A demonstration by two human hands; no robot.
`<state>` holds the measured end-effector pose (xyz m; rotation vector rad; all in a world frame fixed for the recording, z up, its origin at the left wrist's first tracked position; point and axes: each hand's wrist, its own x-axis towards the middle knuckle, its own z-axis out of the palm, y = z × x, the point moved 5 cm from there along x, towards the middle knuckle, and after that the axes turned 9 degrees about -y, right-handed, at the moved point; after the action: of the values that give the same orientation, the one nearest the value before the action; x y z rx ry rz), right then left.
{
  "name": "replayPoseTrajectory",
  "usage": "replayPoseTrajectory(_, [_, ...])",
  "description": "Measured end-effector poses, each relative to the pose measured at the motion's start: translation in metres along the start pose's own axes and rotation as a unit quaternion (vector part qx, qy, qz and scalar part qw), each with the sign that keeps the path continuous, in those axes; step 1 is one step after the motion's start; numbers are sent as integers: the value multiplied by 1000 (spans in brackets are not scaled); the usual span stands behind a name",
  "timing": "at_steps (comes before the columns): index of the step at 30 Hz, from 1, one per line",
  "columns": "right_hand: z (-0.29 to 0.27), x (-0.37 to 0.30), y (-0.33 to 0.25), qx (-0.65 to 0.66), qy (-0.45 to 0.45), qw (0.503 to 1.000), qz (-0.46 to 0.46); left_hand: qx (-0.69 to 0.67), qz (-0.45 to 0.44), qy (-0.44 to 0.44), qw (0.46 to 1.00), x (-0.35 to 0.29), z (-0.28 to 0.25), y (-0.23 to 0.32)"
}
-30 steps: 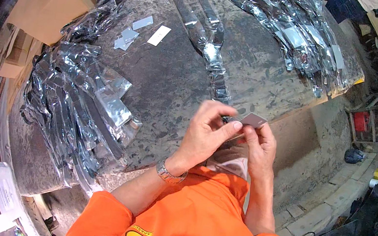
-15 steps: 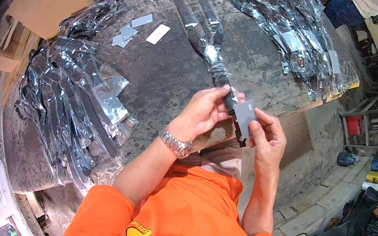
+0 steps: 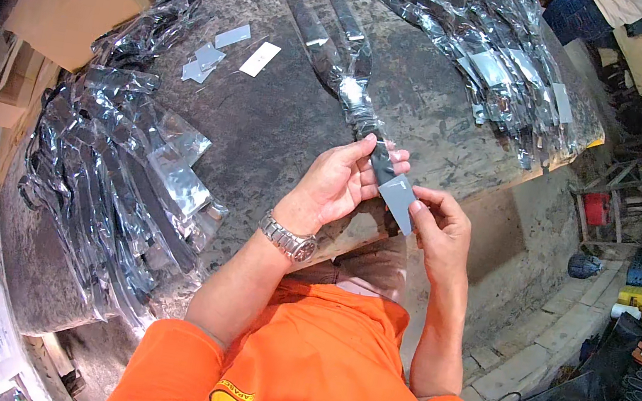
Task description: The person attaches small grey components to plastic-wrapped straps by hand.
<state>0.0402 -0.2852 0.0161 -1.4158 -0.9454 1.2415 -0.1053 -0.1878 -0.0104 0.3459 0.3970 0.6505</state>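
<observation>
A long black strap in clear plastic (image 3: 356, 104) lies over the table, split into two arms at its far end. Around its near end my left hand (image 3: 334, 179) is closed, with the plastic bunched by the fingers. Between thumb and fingers, my right hand (image 3: 442, 230) pinches a small grey card (image 3: 397, 200). The card lies over the strap's near end, close to my left fingertips, and covers part of it. Whether the card is inside the plastic or on top of it, I cannot tell.
Several loose grey cards (image 3: 205, 63) and a white card (image 3: 260, 59) lie on the dark table (image 3: 264, 137). Plastic-wrapped straps are heaped at left (image 3: 119, 177) and at far right (image 3: 490, 59). Cardboard boxes (image 3: 75, 2) stand at the far left. A stool (image 3: 609, 208) is beyond the right edge.
My right hand has brought the grey card left and down, onto the strap's near end. The dark hooked end that showed below the card is now covered.
</observation>
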Motion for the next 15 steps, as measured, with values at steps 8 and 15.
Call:
replayPoseTrajectory(8, [6, 9, 9, 19, 27, 999, -30, 45, 14, -2, 999, -3, 7, -18])
replayPoseTrajectory(15, [13, 0, 1, -19, 28, 997, -64, 97, 35, 2, 995, -7, 11, -20])
